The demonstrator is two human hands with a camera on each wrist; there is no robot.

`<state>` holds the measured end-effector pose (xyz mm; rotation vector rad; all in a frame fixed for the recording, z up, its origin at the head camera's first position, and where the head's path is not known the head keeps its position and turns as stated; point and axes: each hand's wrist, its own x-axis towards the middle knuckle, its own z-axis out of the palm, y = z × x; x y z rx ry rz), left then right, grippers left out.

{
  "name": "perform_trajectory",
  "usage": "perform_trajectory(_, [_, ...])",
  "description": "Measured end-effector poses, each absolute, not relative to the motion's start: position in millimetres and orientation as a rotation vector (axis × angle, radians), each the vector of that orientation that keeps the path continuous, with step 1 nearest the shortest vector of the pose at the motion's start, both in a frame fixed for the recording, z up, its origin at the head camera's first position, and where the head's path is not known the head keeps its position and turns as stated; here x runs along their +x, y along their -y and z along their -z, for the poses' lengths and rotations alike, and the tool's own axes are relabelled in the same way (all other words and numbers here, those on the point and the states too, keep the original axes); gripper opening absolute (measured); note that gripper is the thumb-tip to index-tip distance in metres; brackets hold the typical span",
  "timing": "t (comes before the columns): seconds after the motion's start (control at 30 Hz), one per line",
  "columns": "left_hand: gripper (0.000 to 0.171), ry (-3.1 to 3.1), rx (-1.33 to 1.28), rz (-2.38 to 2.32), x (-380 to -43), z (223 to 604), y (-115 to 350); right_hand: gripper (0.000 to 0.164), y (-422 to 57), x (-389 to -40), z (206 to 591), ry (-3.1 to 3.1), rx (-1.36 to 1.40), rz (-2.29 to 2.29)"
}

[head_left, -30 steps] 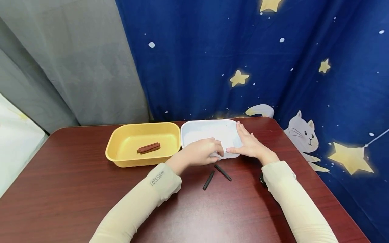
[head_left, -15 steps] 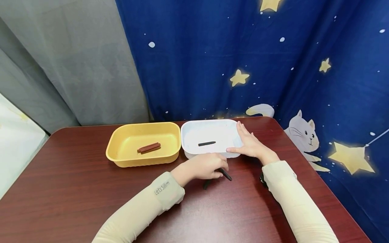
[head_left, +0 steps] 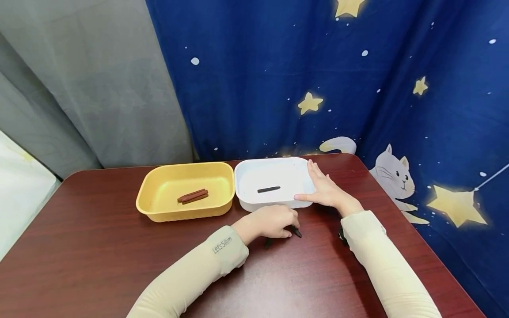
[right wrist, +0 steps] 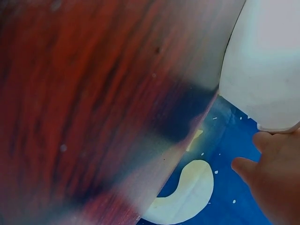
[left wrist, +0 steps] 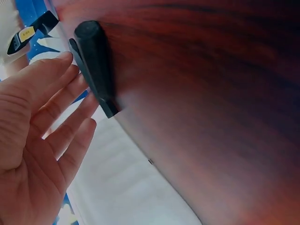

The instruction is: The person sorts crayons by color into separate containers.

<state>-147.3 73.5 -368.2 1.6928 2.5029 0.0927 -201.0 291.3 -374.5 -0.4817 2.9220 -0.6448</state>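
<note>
My left hand [head_left: 274, 221] is low over the table in front of the white tray [head_left: 250, 204]. Its fingertips are at a black crayon [head_left: 295, 230], partly hidden by the fingers. A second black crayon [head_left: 268, 243] shows beneath the hand; in the left wrist view this nearer crayon [left wrist: 95, 65] covers part of the farther one, and the fingers [left wrist: 70, 126] look extended, not curled. My right hand [head_left: 326, 191] rests spread on the tray's right end, its fingers near the rim in the right wrist view. Another black crayon [head_left: 268, 189] lies inside the tray.
A yellow tray [head_left: 159, 216] stands directly left of the white one, holding brown crayons [head_left: 193, 196]. Both trays sit near the back edge of the dark red wooden table [head_left: 99, 247]. Grey and blue star-patterned curtains [head_left: 246, 79] hang behind.
My left hand has moved from over the white tray down to the table crayons, uncovering the black crayon in the tray. The right hand keeps its place.
</note>
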Motion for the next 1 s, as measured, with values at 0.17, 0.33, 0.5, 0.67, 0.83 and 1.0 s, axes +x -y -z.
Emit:
perform_trajectory(0.17, [0.023, -2.503, 1.650, -0.113, -149.4, 371.9, -71.5, 0.120, -290.5, -201.5, 376.1, -2.928, -0.494, 0.652])
perform_trajectory(0.33, [0.014, -2.512, 1.601, -0.144, -151.5, 374.2, -69.4, 0.120, -289.6, -202.2, 375.6, -2.930, -0.491, 0.655])
perform_trajectory(0.5, [0.009, -2.510, 1.569, -0.143, -152.3, 374.0, -68.6, 0.120, -289.7, -201.8, 375.4, -2.930, -0.490, 0.649])
perform_trajectory(0.67, [0.006, -2.501, 1.586, -0.134, -151.4, 374.3, -68.8, 0.121, -291.4, -202.8, 377.2, -2.927, -0.486, 0.644])
perform_trajectory(0.83, [0.005, -2.490, 1.622, -0.135, -150.9, 374.6, -68.9, 0.121, -292.0, -203.2, 378.5, -2.925, -0.483, 0.655])
perform_trajectory(1.0, [0.004, -2.479, 1.665, -0.148, -150.6, 368.7, -67.9, 0.121, -292.2, -203.7, 379.4, -2.928, -0.489, 0.654])
